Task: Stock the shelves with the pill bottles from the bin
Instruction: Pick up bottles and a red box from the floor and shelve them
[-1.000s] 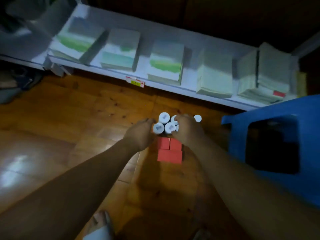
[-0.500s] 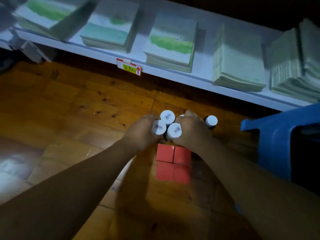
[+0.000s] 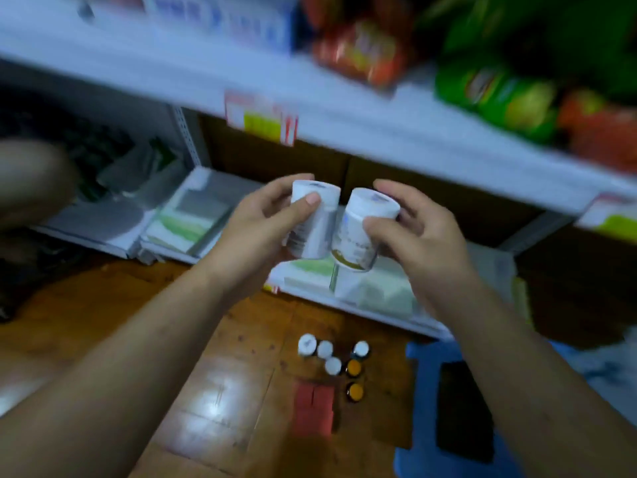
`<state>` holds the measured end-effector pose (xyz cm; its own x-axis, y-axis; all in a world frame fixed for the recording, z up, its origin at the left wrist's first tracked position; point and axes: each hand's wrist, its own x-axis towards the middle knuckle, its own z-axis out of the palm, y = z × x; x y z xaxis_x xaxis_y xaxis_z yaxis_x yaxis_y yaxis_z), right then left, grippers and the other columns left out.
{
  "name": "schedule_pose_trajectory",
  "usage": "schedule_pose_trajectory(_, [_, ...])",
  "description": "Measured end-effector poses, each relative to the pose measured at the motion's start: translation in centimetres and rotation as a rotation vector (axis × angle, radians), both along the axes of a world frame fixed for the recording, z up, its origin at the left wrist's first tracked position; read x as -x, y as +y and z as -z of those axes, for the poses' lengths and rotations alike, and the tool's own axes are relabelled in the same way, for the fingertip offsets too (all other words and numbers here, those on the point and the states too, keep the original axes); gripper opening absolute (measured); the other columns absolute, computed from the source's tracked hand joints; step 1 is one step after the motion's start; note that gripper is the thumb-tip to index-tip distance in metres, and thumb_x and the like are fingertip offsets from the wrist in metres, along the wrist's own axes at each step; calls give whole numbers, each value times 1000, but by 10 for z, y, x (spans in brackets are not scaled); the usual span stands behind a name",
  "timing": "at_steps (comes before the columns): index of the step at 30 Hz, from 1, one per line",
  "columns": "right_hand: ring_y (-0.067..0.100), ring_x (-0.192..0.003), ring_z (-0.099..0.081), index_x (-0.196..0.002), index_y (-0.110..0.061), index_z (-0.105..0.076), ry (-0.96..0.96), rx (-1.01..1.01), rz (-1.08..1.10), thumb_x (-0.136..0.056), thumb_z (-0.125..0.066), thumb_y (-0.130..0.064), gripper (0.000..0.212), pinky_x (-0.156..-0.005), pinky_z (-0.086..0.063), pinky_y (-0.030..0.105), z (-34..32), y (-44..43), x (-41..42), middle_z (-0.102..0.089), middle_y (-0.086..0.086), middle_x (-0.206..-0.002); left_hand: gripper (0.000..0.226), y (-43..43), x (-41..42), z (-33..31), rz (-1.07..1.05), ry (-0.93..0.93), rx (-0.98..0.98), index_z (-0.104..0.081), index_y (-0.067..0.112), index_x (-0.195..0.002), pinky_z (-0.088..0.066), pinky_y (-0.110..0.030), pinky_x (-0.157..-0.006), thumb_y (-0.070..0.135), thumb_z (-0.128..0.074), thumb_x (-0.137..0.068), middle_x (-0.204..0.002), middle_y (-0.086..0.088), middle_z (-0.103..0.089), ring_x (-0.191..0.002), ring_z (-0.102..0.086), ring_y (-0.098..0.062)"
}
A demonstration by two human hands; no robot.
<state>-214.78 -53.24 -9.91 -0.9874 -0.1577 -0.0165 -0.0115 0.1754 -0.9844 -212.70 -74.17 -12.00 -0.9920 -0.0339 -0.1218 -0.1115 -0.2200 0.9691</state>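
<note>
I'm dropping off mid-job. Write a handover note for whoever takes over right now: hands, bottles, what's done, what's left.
Left hand: grips one white pill bottle, raised in front of the shelving.
Right hand: grips a second white bottle, side by side with the first.
Floor: four white-capped bottles and two amber-topped ones stand beside red boxes. No bin in view.
Done: two bottles picked up; none seen shelved, though the view is blurred.
Left: set both on a shelf, then fetch the floor ones.
</note>
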Motion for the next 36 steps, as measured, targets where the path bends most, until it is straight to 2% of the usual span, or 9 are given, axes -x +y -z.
schedule_pose_trajectory(3, [13,-113,-71,-132,-29,-66,18,135,82,-83,-77,-29,50,-89,-60,38,-136,8,-9,-74,-6,-122,46,19,2,-141,65,48,-66,-64,17,-136,-54,-69,-96,34,-66,-93,-138,-15,-67,-130,-62,-39])
schedule_pose_trajectory(10, [26,-114,-71,-135,-15,-64,60,384,178,-91,-66,-26,45,-93,-59,50,-410,47,-67,-74,9,-123,46,65,-46,-430,198,132,-165,-59,23,-142,-60,-53,-82,39,-65,-100,-139,-12,-67,-125,-65,-38])
schedule_pose_trajectory(15, [21,-105,-74,-117,-9,-70,37,570,174,-99,-60,-15,21,-83,-60,38,-531,66,-136,-77,10,-112,48,93,-115,-550,261,80,-284,-55,19,-147,-59,-45,-68,42,-52,-104,-141,-16,-65,-115,-66,-40])
schedule_pose_trajectory(18, [28,-112,-72,-120,-10,-70,3,605,156,-90,-64,-30,37,-90,-61,50,-562,79,-181,-76,13,-117,53,108,-160,-586,333,9,-354,-62,17,-143,-62,-43,-73,48,-44,-103,-134,-14,-70,-110,-72,-32])
schedule_pose_trajectory(21, [37,-119,-68,-128,-12,-67,-27,588,189,-90,-66,-37,46,-101,-53,62,-571,97,-219,-72,18,-124,53,120,-192,-597,399,19,-342,-68,18,-134,-61,-39,-73,54,-61,-95,-128,-12,-72,-104,-73,-26])
schedule_pose_trajectory(26, [35,-113,-71,-133,-15,-64,3,538,294,-87,-68,-40,53,-92,-55,57,-572,124,-263,-73,16,-122,50,140,-212,-595,421,2,-349,-73,17,-126,-61,-34,-62,41,-73,-82,-101,-9,-70,-83,-70,-18])
schedule_pose_trajectory(30, [26,-103,-75,-134,-15,-62,99,445,427,-90,-68,-39,51,-73,-63,42,-572,138,-277,-74,13,-119,42,153,-211,-598,523,-51,-403,-76,12,-122,-62,-36,-71,43,-62,-97,-120,-15,-74,-93,-73,-23])
schedule_pose_trajectory(33, [26,-107,-74,-133,-18,-63,169,398,537,-93,-66,-37,45,-75,-63,37,-575,141,-287,-75,10,-120,47,161,-210,-602,601,-109,-489,-71,14,-132,-58,-37,-81,43,-46,-105,-132,-17,-71,-103,-73,-24])
schedule_pose_trajectory(36, [25,-106,-75,-130,-19,-66,203,374,639,-93,-65,-35,40,-77,-64,37,-580,140,-307,-76,9,-117,48,169,-206,-600,680,-160,-531,-64,13,-139,-61,-36,-75,42,-45,-105,-127,-16,-73,-99,-75,-24])
